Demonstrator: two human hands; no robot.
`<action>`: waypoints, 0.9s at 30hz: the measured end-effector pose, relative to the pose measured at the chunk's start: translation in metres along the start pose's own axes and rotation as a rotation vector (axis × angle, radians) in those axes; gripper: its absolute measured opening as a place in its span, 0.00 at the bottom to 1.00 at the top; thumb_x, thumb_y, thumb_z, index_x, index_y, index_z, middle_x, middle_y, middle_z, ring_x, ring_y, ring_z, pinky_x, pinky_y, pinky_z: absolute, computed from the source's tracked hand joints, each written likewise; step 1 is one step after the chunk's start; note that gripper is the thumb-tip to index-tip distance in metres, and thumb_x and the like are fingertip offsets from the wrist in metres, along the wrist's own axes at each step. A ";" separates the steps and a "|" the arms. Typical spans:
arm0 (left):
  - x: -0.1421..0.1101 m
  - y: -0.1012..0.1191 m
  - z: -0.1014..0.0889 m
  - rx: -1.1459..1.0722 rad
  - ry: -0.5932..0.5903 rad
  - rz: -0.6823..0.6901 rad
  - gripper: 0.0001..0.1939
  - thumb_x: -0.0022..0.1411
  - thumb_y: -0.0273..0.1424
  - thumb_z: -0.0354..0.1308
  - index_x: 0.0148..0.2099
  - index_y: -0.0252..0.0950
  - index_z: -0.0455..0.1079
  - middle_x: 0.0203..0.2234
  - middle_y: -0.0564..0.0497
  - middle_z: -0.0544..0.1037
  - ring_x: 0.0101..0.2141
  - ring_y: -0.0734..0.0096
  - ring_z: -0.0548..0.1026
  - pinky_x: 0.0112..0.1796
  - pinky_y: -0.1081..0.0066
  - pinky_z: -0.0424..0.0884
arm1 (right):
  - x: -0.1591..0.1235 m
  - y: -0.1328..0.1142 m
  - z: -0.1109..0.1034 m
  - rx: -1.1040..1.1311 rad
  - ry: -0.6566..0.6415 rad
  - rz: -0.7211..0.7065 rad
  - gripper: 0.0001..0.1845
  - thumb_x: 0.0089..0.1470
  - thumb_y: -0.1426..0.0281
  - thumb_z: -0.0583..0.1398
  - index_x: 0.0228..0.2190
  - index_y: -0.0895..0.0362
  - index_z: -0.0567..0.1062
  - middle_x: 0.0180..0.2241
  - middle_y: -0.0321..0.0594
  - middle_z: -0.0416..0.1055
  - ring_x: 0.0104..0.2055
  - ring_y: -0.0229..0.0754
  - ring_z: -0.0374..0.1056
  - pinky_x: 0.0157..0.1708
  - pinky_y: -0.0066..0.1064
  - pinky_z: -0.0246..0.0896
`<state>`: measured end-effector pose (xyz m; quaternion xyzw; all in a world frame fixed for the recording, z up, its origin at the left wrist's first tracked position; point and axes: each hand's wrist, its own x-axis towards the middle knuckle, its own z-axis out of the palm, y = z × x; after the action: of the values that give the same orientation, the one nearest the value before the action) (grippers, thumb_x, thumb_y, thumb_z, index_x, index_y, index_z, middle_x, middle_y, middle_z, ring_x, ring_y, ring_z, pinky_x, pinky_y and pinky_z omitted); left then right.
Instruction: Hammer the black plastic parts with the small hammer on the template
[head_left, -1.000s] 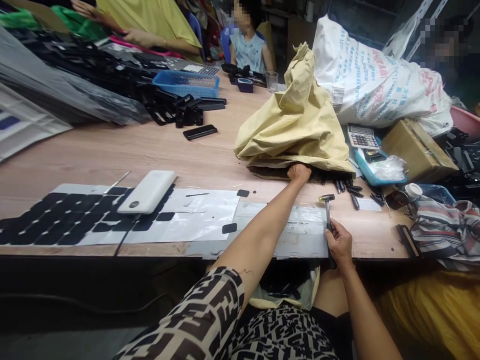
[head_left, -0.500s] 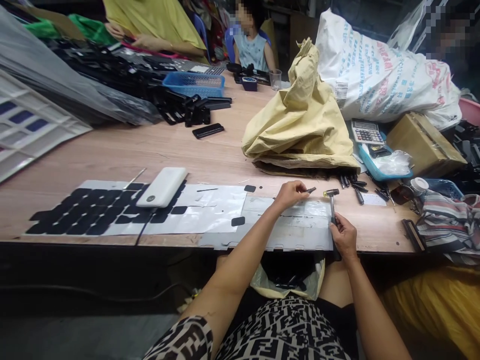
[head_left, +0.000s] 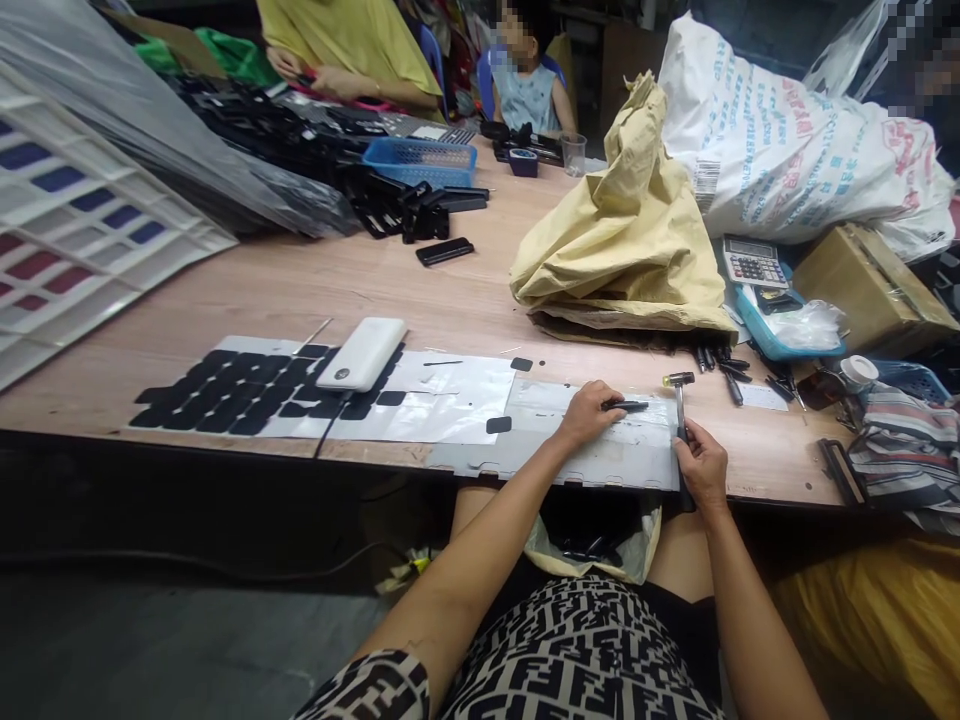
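Note:
My left hand (head_left: 591, 412) is closed on a small, slim black part (head_left: 626, 406), whose free end points right, over a grey board (head_left: 517, 457) at the table's front edge. Around the black handle of a small hammer (head_left: 681, 410) my right hand (head_left: 702, 464) is wrapped. The hammer stands with its head up, its yellowish face turned left, just right of the board. Left of the board a white sheet (head_left: 480, 388) carries rows of black rounded stickers (head_left: 244, 385), with a white power bank (head_left: 363, 354) and its cable on top.
A yellow sack (head_left: 630, 235) stands behind the board. Several black parts (head_left: 731, 365), a calculator (head_left: 754, 262) and a carton (head_left: 870, 285) are at right. Across the table are a blue basket (head_left: 420, 162), black parts and two people. An open bag (head_left: 592, 545) holding black pieces sits at my lap.
The left hand has lowered the black part, which now lies flatter over the board. The hammer remains in my right hand. The whole view has shifted, so the table appears further right.

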<state>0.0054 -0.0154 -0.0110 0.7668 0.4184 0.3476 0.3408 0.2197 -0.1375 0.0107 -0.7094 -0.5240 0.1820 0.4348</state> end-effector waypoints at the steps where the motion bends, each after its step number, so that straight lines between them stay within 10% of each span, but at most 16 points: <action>1: 0.001 0.000 0.000 -0.005 -0.003 0.001 0.08 0.54 0.28 0.66 0.40 0.37 0.78 0.33 0.50 0.77 0.41 0.64 0.73 0.45 0.64 0.69 | 0.000 0.001 0.000 0.008 0.002 -0.005 0.25 0.51 0.63 0.61 0.49 0.61 0.78 0.31 0.39 0.72 0.26 0.36 0.61 0.29 0.29 0.63; 27: 0.009 0.005 0.000 0.044 -0.060 -0.033 0.08 0.54 0.28 0.66 0.39 0.39 0.78 0.34 0.51 0.76 0.42 0.63 0.72 0.45 0.64 0.67 | -0.032 -0.048 -0.004 -0.180 -0.160 -0.240 0.19 0.53 0.67 0.58 0.46 0.58 0.78 0.30 0.38 0.71 0.28 0.39 0.63 0.33 0.32 0.64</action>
<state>0.0113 -0.0101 -0.0046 0.7772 0.4279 0.3096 0.3420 0.1824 -0.1644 0.0453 -0.6611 -0.6521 0.1368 0.3449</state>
